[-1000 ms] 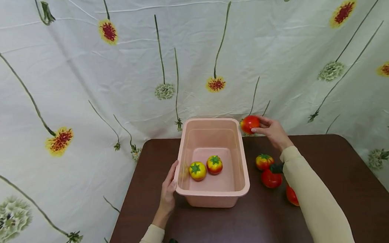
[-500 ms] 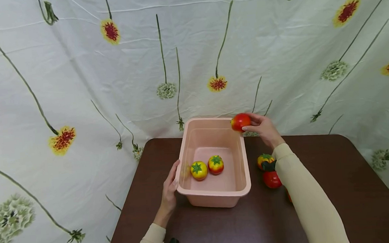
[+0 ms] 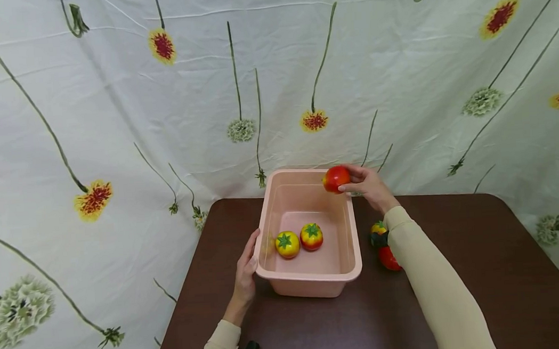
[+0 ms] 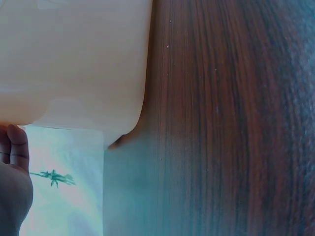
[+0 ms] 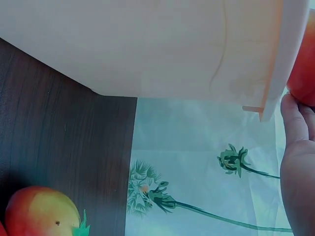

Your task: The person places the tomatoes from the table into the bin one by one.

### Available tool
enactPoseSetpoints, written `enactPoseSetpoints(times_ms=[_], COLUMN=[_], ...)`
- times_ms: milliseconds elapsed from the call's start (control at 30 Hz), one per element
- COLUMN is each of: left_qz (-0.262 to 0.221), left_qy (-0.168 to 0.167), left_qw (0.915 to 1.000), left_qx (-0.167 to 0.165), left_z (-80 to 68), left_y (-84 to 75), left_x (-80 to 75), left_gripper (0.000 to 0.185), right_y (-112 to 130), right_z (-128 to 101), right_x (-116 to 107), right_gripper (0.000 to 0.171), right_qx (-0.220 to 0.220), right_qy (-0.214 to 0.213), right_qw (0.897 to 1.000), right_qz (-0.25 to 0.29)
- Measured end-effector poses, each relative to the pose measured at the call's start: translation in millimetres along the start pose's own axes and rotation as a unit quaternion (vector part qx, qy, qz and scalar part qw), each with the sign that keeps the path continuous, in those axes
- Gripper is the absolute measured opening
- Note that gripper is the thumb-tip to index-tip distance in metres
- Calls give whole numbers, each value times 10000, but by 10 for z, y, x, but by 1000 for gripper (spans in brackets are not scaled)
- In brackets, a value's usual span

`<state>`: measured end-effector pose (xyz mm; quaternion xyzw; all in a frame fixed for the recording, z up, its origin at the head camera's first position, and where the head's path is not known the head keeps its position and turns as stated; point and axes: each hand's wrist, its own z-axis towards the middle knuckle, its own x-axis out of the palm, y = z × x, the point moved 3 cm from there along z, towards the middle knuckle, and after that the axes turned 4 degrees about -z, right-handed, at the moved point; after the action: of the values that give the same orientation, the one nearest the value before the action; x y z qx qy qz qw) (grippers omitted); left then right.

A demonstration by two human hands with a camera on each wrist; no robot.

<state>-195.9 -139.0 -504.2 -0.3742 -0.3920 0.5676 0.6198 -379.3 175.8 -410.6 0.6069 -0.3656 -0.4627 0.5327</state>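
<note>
The right hand is holding a red tomato between its thumb and fingers, and the tomato is hanging over the far right corner of the pink bin. The left hand is holding the bin by its left rim, with fingertips pressing against the outside in the left wrist view. Inside, a yellow tomato and a yellow-and-red tomato are lying side by side on the floor of the bin, both showing green star-shaped tops. The bin is standing on the dark brown surface. To its right, a second red tomato and an orange-yellow tomato are lying close together, partly hidden by the cream right sleeve and a black wrist device. Behind the surface, a white flower-printed cloth is hanging
</note>
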Motion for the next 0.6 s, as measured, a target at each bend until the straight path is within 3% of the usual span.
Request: enactPoseSetpoints(times_ms=[433, 600], left_qz=[-23, 0], left_qy=[-36, -24], left_qw=[9999, 9998], left_qx=[139, 189], left_z=[11, 12], left_y=[11, 8], left_x=[1, -6], left_gripper=[61, 61], right_y=[-54, -109], right_z=[-119, -139], right_x=[-117, -167], right_gripper=[68, 66], right_qx=[-333, -348], right_qy=[-263, -306], right_qw=[9975, 9977], right_qz=[565, 503])
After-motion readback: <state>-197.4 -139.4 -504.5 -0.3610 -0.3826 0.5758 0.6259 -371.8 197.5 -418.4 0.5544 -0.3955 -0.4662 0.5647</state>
